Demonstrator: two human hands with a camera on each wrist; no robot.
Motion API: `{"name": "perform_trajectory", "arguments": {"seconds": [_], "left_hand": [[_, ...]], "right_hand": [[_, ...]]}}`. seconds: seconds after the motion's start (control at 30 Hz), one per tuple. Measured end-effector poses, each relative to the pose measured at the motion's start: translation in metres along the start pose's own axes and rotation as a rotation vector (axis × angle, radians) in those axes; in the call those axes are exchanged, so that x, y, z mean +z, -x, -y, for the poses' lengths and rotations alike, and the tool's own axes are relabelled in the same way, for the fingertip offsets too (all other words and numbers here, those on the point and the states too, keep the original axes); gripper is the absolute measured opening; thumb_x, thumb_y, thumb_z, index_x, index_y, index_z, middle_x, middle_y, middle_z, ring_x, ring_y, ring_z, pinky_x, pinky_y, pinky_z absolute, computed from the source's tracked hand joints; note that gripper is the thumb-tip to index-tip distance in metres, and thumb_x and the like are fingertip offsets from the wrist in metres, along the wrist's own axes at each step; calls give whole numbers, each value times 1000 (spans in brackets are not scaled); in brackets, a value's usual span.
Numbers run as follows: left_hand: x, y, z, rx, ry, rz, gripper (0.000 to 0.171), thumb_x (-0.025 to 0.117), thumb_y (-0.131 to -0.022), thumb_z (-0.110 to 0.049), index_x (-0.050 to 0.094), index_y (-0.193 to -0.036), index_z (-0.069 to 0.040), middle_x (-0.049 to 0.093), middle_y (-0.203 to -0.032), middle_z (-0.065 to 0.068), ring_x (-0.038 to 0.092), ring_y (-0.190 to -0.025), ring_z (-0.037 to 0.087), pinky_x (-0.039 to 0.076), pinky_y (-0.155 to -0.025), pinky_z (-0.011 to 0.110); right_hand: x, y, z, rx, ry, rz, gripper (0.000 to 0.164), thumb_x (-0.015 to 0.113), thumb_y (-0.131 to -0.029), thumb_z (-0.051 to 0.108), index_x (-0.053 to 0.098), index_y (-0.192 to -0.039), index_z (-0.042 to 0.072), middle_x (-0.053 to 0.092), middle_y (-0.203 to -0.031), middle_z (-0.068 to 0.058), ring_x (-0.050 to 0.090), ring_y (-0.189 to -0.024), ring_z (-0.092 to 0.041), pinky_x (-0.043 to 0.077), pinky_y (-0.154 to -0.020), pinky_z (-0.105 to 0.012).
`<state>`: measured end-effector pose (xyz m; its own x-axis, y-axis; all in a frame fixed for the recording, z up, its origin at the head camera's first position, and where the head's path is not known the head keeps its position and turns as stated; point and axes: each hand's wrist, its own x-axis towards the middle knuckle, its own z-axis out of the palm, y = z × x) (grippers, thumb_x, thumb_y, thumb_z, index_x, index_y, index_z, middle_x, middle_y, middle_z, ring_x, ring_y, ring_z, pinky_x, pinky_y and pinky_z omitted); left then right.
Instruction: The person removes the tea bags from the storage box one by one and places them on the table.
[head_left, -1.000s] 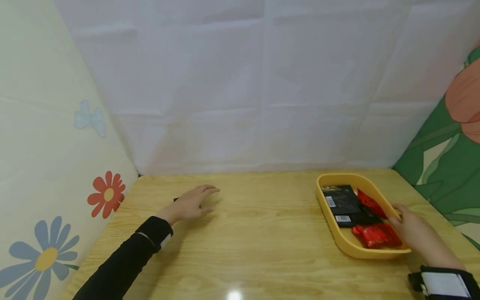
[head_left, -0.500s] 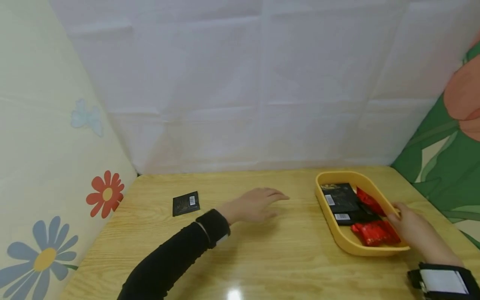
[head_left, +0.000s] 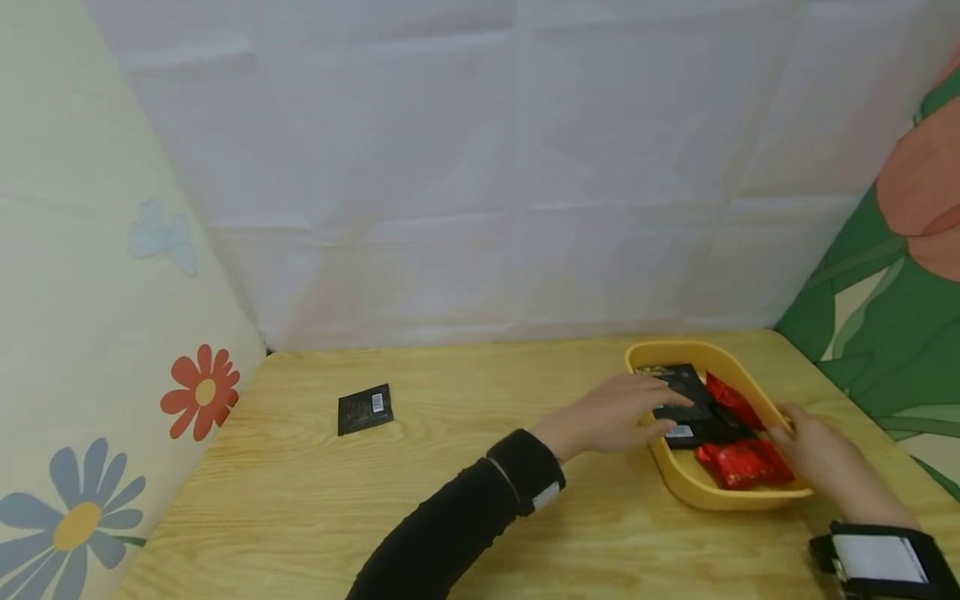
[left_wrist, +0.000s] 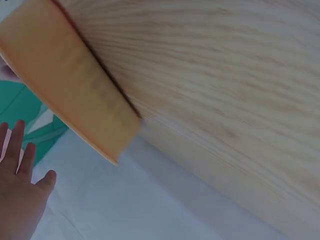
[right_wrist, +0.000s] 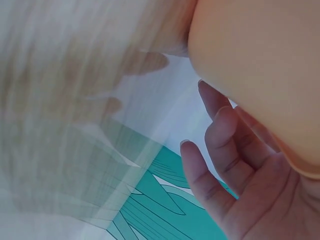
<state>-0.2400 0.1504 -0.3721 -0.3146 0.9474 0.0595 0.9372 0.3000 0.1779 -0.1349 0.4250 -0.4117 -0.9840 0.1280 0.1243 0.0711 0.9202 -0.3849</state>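
Observation:
A yellow tray (head_left: pixel 701 497) stands on the right of the table in the head view. In it lie flat black sachets (head_left: pixel 712 429) with barcode labels and crinkled red packets (head_left: pixel 738 467). My left hand (head_left: pixel 611 412) reaches over the tray's left rim, fingers spread and nothing visible in them; it hides part of the black sachets. In the left wrist view, the left hand (left_wrist: pixel 20 185) shows apart from the tray's outer wall (left_wrist: pixel 75 75). My right hand (head_left: pixel 828 458) holds the tray's right rim, its fingers (right_wrist: pixel 225 135) bent beside the outer wall.
Another black sachet (head_left: pixel 365 409) lies alone on the left of the wooden table (head_left: pixel 300 508). A white sheet (head_left: pixel 420 167) hangs along the back edge. Flower-printed panels (head_left: pixel 75 292) stand at both sides.
My left hand has moved right, from above the lone black sachet across the table to the tray, uncovering that sachet. The right hand has stayed at the tray.

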Motion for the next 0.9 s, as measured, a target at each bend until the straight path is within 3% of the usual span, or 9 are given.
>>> {"name": "perform_trajectory", "arguments": {"seconds": [0.27,0.43,0.67,0.9], "left_hand": [[14,-29,-31,-9,-38,65,43,47,-104,-41,48,-146,-34,49,-141,-19,39,-130,-6,25,-107,11],[25,-43,-47,-74,-24,86,42,48,-103,-42,49,-145,-38,50,-137,-22,43,-125,-8,32,-102,12],[34,-59,-61,-180,-22,111,43,52,-101,-45,48,-144,-41,48,-136,-25,44,-124,-7,37,-99,14],[44,-68,-70,-212,-97,94,45,56,-97,-52,52,-140,-42,52,-131,-27,50,-117,-7,41,-93,14]], "right_hand": [[-7,0,-4,6,-19,74,39,39,-107,15,44,-123,-20,59,-96,-36,59,-78,-38,48,-64,-51],[-6,0,-10,-26,-55,32,38,42,-106,14,48,-120,-21,59,-103,-41,61,-87,-48,50,-67,-53],[-3,1,-11,-45,-122,-34,40,41,-107,18,55,-117,-18,62,-100,-36,61,-83,-37,48,-64,-43],[-3,0,-12,-29,-104,-14,41,37,-108,17,50,-118,-21,59,-103,-40,60,-87,-47,49,-68,-54]]}}
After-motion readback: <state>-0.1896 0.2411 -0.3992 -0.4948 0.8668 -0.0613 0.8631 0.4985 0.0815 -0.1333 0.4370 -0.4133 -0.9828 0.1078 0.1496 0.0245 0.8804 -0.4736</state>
